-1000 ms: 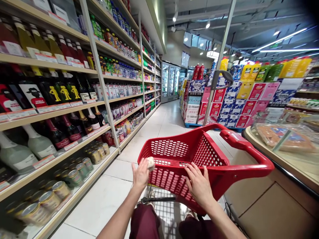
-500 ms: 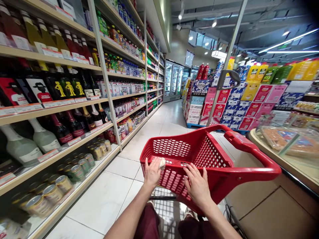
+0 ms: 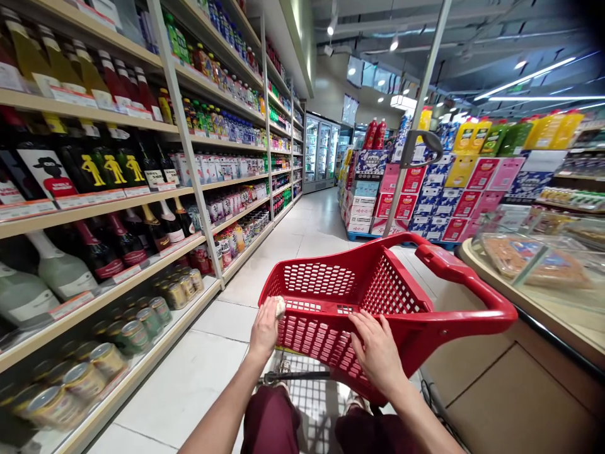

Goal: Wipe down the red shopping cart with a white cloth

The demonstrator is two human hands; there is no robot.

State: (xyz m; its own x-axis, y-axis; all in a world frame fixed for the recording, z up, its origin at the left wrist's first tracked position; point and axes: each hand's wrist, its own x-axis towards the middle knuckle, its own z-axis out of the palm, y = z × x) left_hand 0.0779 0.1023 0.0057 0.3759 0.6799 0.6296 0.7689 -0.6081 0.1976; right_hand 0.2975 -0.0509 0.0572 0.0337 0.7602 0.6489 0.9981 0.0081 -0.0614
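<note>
Off-white cloth (image 3: pixel 280 307), gripped by our left hand (image 3: pixel 265 326), shows at its one o'clock beside the red cart rim (image 3: pixel 416 325). We find our right hand (image 3: pixel 377 347) unclenched on that rim, cloth at ten o'clock.

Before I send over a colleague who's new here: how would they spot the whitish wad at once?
Find the red shopping cart by the counter. Along its near rim, go to the end away from the handle, where the left hand is. The wad shows just past that hand: small, lumpy and whitish, unlike the cart's smooth red.
</note>
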